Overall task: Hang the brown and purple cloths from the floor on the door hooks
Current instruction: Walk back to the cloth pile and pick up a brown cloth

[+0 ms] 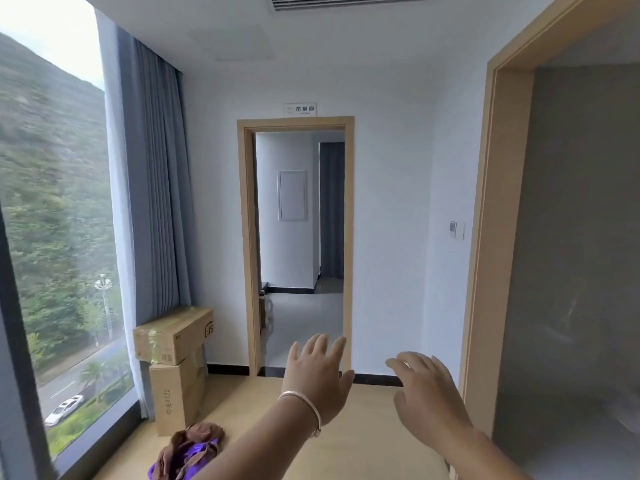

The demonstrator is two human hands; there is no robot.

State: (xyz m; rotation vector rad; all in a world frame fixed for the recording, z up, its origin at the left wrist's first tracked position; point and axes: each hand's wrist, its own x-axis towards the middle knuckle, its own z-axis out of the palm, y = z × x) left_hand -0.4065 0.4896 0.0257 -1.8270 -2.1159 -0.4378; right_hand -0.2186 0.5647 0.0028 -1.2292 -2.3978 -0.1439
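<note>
A brown cloth (195, 436) and a purple cloth (197, 457) lie crumpled together on the floor at the lower left, beside the cardboard boxes. My left hand (317, 379) is held out in front of me with its fingers spread, holding nothing; a bracelet circles its wrist. My right hand (427, 393) is also raised with relaxed, spread fingers and is empty. Both hands are well above and to the right of the cloths. No door hooks show in this view.
Two stacked cardboard boxes (176, 355) stand against the grey curtain (152, 188) by the large window (52, 220). An open doorway (298, 244) lies straight ahead. A second wooden door frame (491, 237) borders a grey room on the right.
</note>
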